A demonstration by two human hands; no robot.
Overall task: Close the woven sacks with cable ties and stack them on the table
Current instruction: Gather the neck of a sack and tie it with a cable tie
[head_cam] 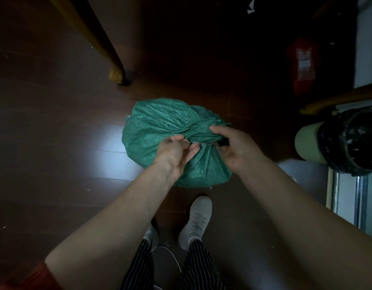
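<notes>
A full green woven sack (158, 126) stands on the dark wooden floor in front of my feet, its mouth gathered into a twisted neck toward the right. My right hand (233, 147) grips that bunched neck. My left hand (174, 151) pinches the end of a thin pale cable tie (198, 142) that runs across to the neck between my two hands. Most of the tie is hidden by fingers and fabric.
A wooden furniture leg (116, 74) stands on the floor behind and to the left of the sack. A pale green bin with a black liner (336, 141) sits at the right, a red packet (303, 65) lies beyond it. My white shoes (196, 220) are just below the sack.
</notes>
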